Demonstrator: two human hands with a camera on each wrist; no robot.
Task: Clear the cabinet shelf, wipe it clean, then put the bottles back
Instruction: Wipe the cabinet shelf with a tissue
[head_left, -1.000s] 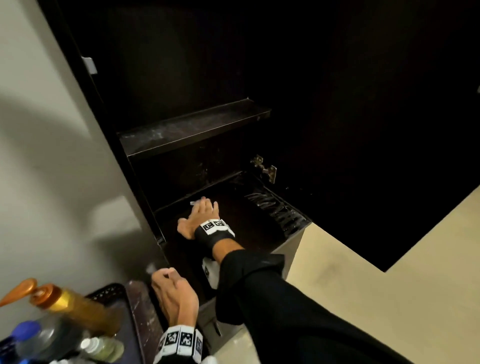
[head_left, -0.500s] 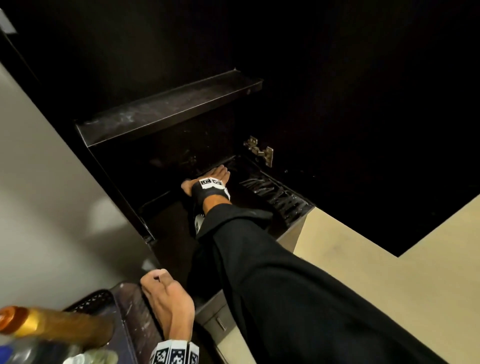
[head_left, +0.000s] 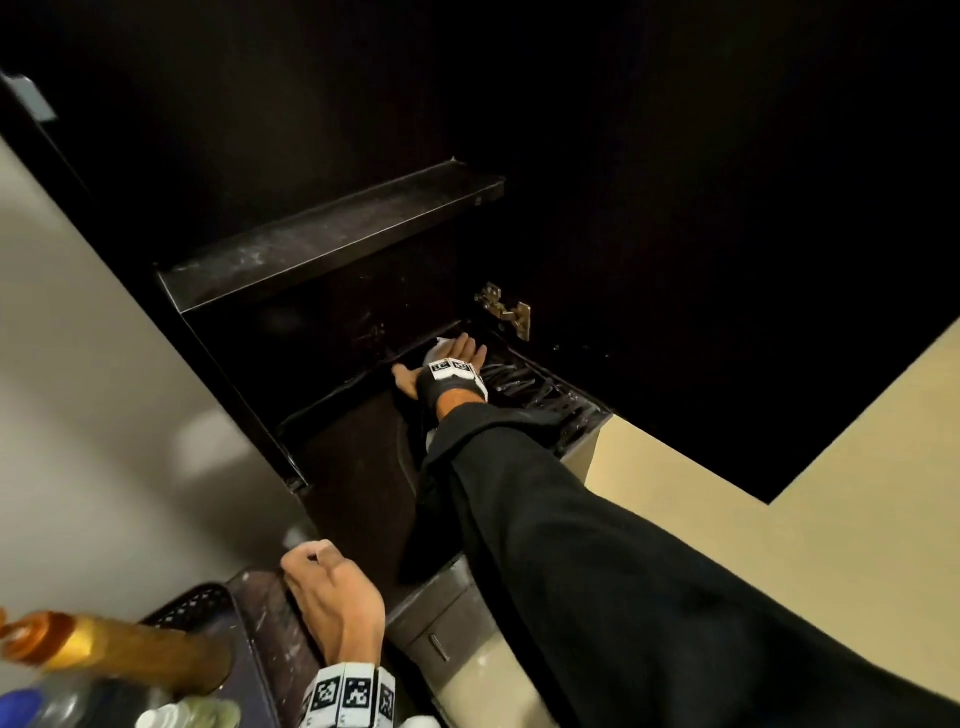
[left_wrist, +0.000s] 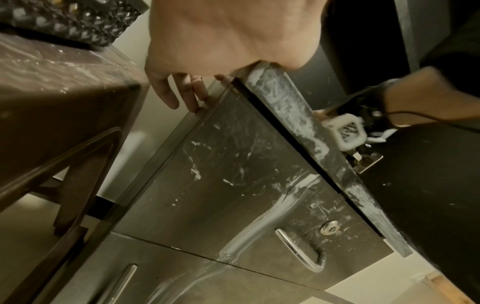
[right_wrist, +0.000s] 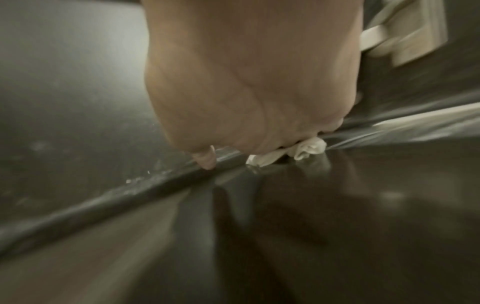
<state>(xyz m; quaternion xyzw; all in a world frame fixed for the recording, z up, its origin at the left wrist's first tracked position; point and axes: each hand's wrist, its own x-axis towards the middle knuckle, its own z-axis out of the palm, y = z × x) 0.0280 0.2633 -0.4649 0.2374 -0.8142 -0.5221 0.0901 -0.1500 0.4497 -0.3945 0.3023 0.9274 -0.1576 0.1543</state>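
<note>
My right hand (head_left: 453, 358) reaches deep into the dark cabinet and presses a white cloth (head_left: 441, 344) flat on the lower shelf (head_left: 353, 452), near its back right corner. In the right wrist view the cloth (right_wrist: 306, 150) bunches out from under that hand (right_wrist: 249, 78) where the shelf (right_wrist: 337, 205) meets the back wall. My left hand (head_left: 332, 592) rests on the cabinet's front left corner; its fingers (left_wrist: 182, 92) hang loosely down the side. An amber bottle (head_left: 119, 649), a blue-capped bottle (head_left: 26, 706) and a small pale bottle (head_left: 192, 714) stand at the bottom left.
A dusty upper shelf (head_left: 322, 244) overhangs the lower one. A brass hinge (head_left: 506, 312) sits just beyond my right hand, and a slotted rack (head_left: 540, 395) lies to its right. A black basket (head_left: 192, 603) stands on a brown stool (left_wrist: 64, 88). Drawers with metal handles (left_wrist: 298, 248) are below.
My right hand has slid with the cloth from the front left of the shelf to the back right corner. The left hand stays at the cabinet's front corner.
</note>
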